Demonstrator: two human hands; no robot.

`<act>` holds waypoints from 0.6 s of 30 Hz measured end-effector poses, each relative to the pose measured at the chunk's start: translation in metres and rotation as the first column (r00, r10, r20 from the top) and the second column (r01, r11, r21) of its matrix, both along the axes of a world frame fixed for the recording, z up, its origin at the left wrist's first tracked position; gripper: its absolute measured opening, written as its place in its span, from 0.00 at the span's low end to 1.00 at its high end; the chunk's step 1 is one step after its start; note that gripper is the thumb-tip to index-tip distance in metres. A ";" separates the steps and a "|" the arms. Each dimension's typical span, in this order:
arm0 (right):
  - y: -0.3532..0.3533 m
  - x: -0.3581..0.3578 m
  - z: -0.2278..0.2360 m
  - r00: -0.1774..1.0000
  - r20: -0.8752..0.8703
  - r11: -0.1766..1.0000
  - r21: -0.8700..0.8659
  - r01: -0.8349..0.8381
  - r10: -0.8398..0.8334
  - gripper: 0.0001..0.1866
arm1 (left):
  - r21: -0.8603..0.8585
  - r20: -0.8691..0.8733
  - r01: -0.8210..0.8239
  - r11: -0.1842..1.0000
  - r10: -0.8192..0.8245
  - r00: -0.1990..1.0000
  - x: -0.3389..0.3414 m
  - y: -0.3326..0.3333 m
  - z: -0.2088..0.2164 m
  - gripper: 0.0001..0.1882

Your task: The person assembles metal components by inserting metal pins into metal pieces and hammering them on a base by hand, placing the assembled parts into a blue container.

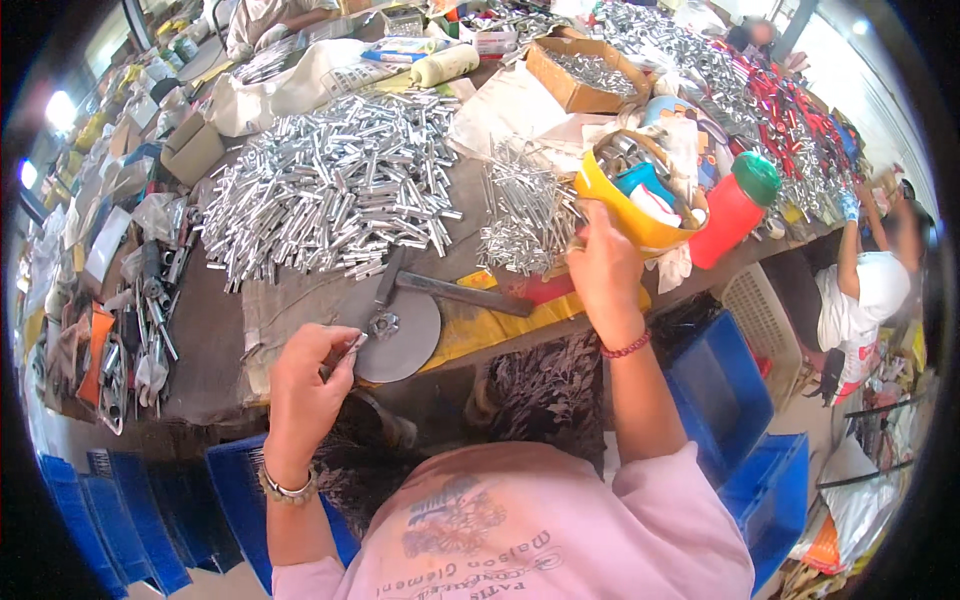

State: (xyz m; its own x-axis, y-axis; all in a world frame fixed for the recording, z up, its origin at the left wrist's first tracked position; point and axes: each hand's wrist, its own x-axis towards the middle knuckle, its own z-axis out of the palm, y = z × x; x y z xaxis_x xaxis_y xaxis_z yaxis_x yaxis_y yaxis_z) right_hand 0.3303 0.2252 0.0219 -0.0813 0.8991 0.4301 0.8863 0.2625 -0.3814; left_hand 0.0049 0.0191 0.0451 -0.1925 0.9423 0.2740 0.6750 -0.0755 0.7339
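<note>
My left hand (pixel 308 385) is closed in a pinch on a small silvery metal piece (pixel 355 343) beside the left rim of a round grey plate (pixel 412 350). On that plate sits a star-shaped metal part (pixel 383 324). A hammer (pixel 470 298) lies across the plate's far side, its handle pointing right. My right hand (pixel 608 268) is between a pile of thin metal pins (pixel 525 205) and a cut-open yellow container (pixel 618 212). Its fingers are drawn together, and what they hold, if anything, is too small to make out.
A large heap of metal tubes (pixel 335 185) covers the table's middle. Behind the pins stands a cardboard box (pixel 570 90) of small parts. A red bottle with a green cap (pixel 735 215) is at the right. Blue crates (pixel 715 375) stand below the edge. Another person (pixel 865 295) is at far right.
</note>
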 end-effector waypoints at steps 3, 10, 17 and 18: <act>-0.014 0.004 0.012 1.000 0.012 0.996 -0.084 0.000 0.001 0.28 | 0.008 -0.057 -0.008 1.000 0.009 0.998 0.001 -0.001 0.001 0.13; -0.052 -0.022 0.033 0.927 -0.246 0.947 -0.079 -0.310 0.283 0.16 | 0.043 -0.066 -0.042 0.998 0.045 0.997 0.000 0.000 -0.009 0.06; -0.088 -0.091 0.031 0.557 -0.149 0.571 0.071 -0.818 0.817 0.09 | 0.064 -0.075 -0.032 0.997 0.037 0.996 -0.003 -0.005 -0.015 0.08; -0.089 -0.098 0.028 0.542 -0.083 0.546 0.037 -0.837 0.836 0.08 | 0.079 -0.077 -0.038 0.996 0.044 0.996 -0.003 -0.007 -0.017 0.09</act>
State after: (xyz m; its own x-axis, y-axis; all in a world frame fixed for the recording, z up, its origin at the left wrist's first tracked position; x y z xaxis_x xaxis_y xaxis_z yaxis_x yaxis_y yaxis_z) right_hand 0.2326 0.1364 0.0503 -0.7640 0.4443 0.4679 0.2317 0.8657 -0.4438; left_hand 0.0020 0.0117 0.0282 -0.2060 0.9095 0.3611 0.7338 -0.1006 0.6718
